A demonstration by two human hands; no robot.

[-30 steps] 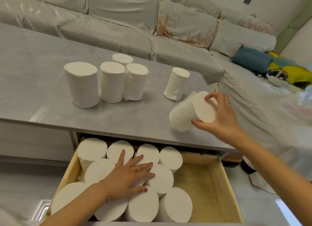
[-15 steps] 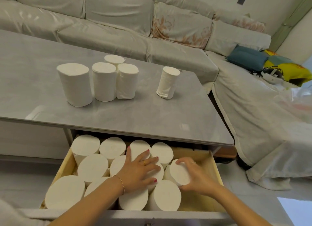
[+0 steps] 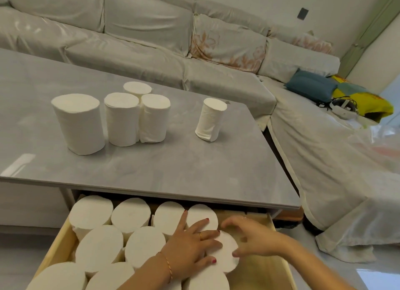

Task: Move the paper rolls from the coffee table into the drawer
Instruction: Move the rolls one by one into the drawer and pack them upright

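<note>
Both arms are reaching in from the bottom edge, angling toward each other. The left hand (image 3: 190, 246) is lying flat, palm down, fingers spread wide, a ring on one finger and a thin bracelet at the wrist. The right hand (image 3: 252, 239) is hovering alongside, fingers loosely curled and apart, gripping nothing.
</note>
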